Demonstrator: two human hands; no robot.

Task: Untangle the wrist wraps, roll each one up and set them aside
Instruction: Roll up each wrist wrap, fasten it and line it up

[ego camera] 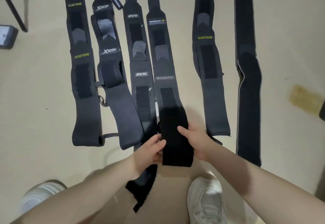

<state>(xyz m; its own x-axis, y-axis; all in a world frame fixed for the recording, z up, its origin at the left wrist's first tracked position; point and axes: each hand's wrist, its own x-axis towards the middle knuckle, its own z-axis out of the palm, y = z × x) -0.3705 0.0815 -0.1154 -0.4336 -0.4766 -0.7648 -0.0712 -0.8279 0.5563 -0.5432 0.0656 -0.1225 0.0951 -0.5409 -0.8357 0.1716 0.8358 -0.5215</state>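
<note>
Your left hand and right hand both grip the near end of the BOKEERSI wrap, lifted off the floor. Your left thumb lies on its left edge, fingers curled beneath; your right fingers curl over its right edge. Left of this wrap lie the other wraps, flat and unrolled.

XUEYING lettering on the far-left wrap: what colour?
Yellow-green, on the black XUEYING wrap; clearest in the head view.

Looks to me like an indoor room, maybe home/gym: plain beige floor, dark metal furniture legs upper left.
</note>
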